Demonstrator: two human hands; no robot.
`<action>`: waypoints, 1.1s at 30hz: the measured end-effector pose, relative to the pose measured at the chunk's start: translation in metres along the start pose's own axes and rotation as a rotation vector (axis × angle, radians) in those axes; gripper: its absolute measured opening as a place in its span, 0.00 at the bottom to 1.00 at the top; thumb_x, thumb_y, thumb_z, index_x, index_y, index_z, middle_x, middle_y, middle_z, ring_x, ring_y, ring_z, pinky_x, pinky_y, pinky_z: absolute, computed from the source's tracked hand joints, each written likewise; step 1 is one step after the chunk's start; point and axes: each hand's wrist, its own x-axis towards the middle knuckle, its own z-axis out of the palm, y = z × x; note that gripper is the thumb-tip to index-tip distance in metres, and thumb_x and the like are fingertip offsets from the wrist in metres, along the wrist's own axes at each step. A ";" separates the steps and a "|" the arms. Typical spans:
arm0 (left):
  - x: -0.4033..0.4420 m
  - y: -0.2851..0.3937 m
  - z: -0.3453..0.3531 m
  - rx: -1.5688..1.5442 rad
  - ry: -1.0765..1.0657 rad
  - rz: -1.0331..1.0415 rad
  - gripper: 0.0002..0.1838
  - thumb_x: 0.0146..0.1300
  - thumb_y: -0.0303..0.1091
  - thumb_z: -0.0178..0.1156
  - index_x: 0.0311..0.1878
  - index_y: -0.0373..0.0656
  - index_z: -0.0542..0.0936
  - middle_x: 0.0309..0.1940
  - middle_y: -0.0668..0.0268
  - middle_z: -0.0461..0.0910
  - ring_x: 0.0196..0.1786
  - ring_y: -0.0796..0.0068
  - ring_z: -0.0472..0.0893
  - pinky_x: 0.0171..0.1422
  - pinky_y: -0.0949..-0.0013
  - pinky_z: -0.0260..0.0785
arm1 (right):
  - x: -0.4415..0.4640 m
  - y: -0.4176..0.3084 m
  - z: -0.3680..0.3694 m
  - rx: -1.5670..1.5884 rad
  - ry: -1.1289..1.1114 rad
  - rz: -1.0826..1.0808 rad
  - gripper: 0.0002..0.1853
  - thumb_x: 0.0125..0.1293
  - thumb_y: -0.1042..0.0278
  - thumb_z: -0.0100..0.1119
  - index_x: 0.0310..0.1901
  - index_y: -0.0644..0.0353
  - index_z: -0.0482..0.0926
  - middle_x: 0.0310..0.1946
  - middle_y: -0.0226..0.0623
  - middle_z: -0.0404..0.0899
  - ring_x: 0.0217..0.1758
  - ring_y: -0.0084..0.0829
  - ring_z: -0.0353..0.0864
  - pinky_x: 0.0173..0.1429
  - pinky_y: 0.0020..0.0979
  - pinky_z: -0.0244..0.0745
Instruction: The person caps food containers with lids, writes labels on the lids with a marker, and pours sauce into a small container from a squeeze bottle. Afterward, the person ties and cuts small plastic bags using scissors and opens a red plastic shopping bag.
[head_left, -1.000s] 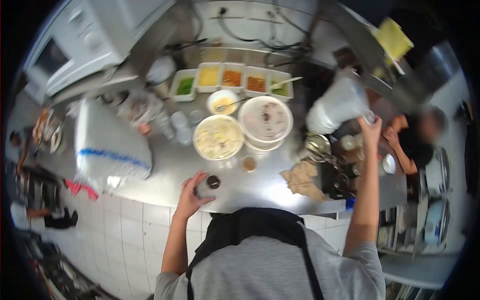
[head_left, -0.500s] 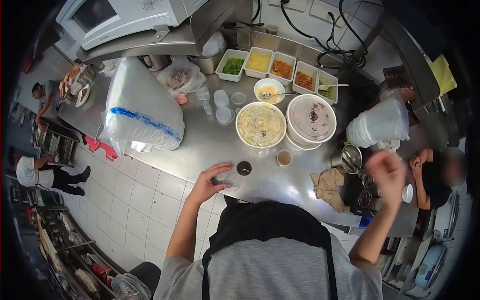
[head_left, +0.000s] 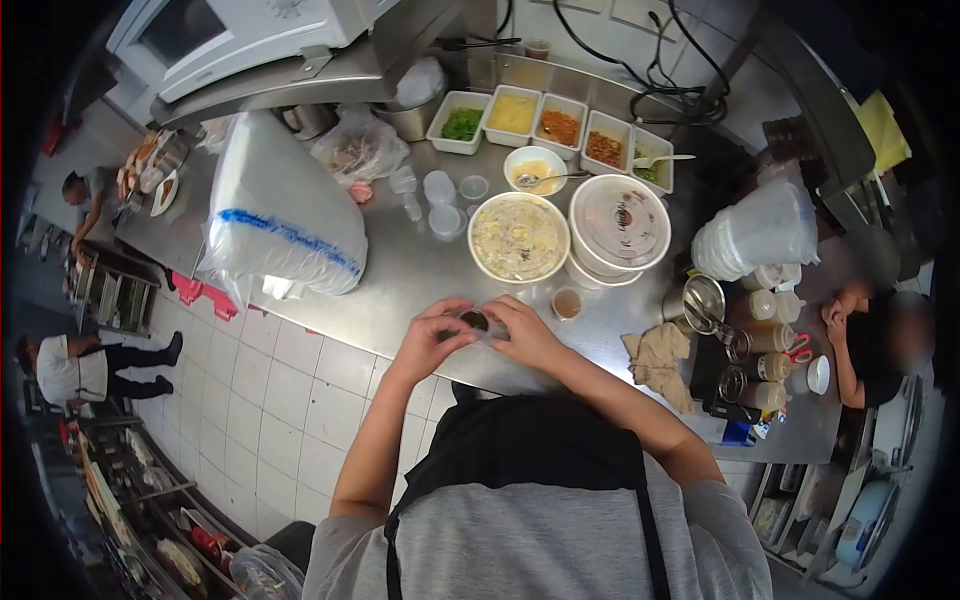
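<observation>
Near the counter's front edge, my left hand (head_left: 434, 338) and my right hand (head_left: 522, 334) meet around a small cup of dark sauce (head_left: 474, 321). The fingers of both hands are closed on its sides, and a clear rim or lid shows between them. To the right stands another small cup with brown content (head_left: 567, 303). Behind it are a round tub with a clear lid (head_left: 519, 238) and stacked lidded tubs (head_left: 620, 222). A crumpled brown cloth (head_left: 658, 362) lies farther right.
White trays of chopped food (head_left: 511, 116) line the back, with a bowl and spoon (head_left: 535, 171) before them. A big plastic-wrapped stack (head_left: 284, 215) stands left. Squeeze bottles (head_left: 768, 367) stand right, near a person (head_left: 876, 352). Two other people are far left.
My right hand has come from the bottles on the right to the cup of dark sauce. My left hand has shifted slightly right and closed on it.
</observation>
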 end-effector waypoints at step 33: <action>0.053 -0.009 0.002 0.143 -0.250 -0.736 0.10 0.51 0.25 0.66 0.36 0.35 0.77 0.23 0.67 0.79 0.24 0.81 0.77 0.26 0.77 0.72 | 0.046 -0.007 0.003 0.294 -0.184 0.697 0.06 0.56 0.78 0.59 0.35 0.68 0.75 0.24 0.45 0.80 0.21 0.31 0.83 0.19 0.27 0.76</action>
